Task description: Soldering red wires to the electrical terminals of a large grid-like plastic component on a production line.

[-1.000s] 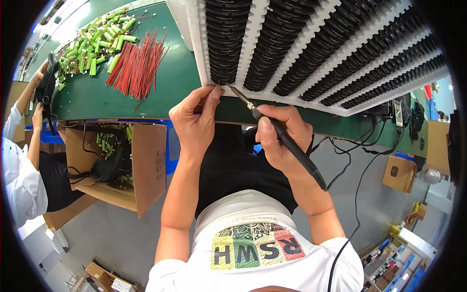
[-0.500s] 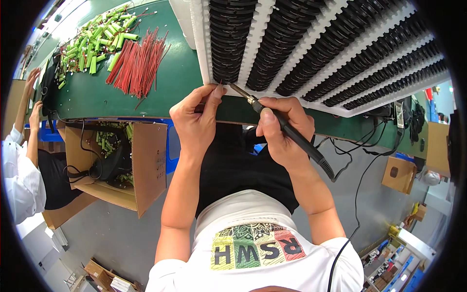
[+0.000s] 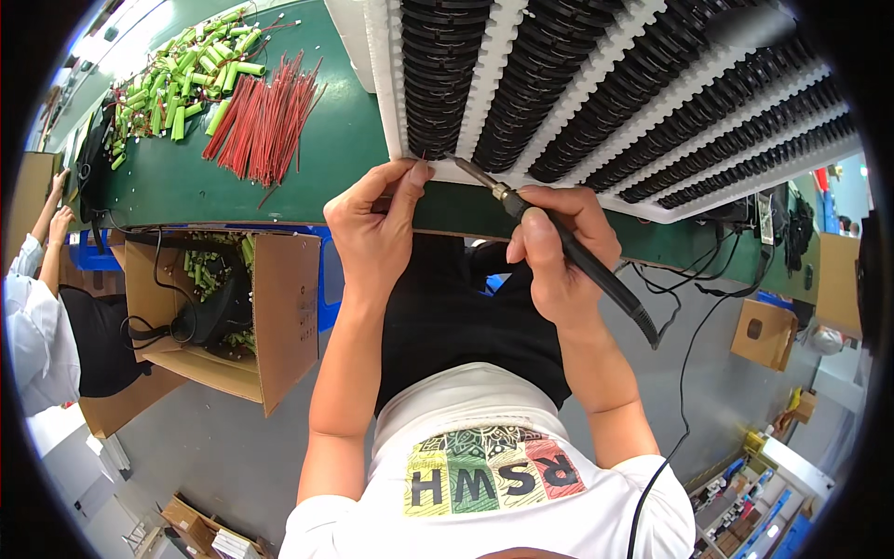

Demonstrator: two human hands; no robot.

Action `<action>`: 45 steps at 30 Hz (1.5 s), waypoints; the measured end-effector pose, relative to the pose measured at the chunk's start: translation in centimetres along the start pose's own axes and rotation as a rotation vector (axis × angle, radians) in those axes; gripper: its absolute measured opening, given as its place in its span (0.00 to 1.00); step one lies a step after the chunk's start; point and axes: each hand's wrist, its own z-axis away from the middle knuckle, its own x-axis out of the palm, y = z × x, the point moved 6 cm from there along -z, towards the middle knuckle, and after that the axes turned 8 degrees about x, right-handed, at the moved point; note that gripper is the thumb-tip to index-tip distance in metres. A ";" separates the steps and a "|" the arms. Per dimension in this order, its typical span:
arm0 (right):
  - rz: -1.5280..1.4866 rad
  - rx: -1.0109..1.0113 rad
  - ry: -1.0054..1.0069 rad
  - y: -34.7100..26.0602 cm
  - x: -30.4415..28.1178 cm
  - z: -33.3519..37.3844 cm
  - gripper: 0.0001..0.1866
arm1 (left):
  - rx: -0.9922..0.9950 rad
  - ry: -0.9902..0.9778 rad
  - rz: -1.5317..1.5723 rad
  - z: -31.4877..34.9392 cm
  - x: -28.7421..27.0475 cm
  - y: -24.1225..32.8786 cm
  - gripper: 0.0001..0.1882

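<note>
My left hand [image 3: 374, 219] pinches a thin red wire [image 3: 425, 155] at the near left corner of a white foam tray [image 3: 503, 65]. Only the wire's small tip shows above thumb and forefinger; the rest is hidden. In my right hand [image 3: 568, 244] is a soldering iron [image 3: 610, 293] with a black handle, gripped like a pen. Its metal tip points up and left, just right of the wire and apart from it. Rows of curved black parts [image 3: 445, 70] fill the tray beyond both hands.
Red wires [image 3: 265, 121] lie bundled on the green table [image 3: 345, 140], beside a heap of green cylindrical cells [image 3: 186, 79]. A cardboard box [image 3: 284, 307] with more green cells stands below the table edge. Black cables [image 3: 684, 279] hang at right. Another person [image 3: 42, 326] works at far left.
My right hand has drawn the soldering iron right, so its tip is farther from the wire. My left hand has barely moved. The other person's arms have shifted.
</note>
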 end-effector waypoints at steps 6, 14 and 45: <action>-0.085 -0.053 0.034 0.2 -0.2 0.4 0.11 | 0.009 0.003 0.016 -0.1 0.1 -0.1 0.05; 0.029 -0.143 0.070 0.1 -0.9 1.0 0.11 | 0.171 -0.063 -0.191 -0.4 -0.1 1.0 0.04; 0.083 -0.070 0.014 0.3 0.2 -0.9 0.06 | 0.057 -0.327 -0.452 -3.2 -0.2 3.3 0.05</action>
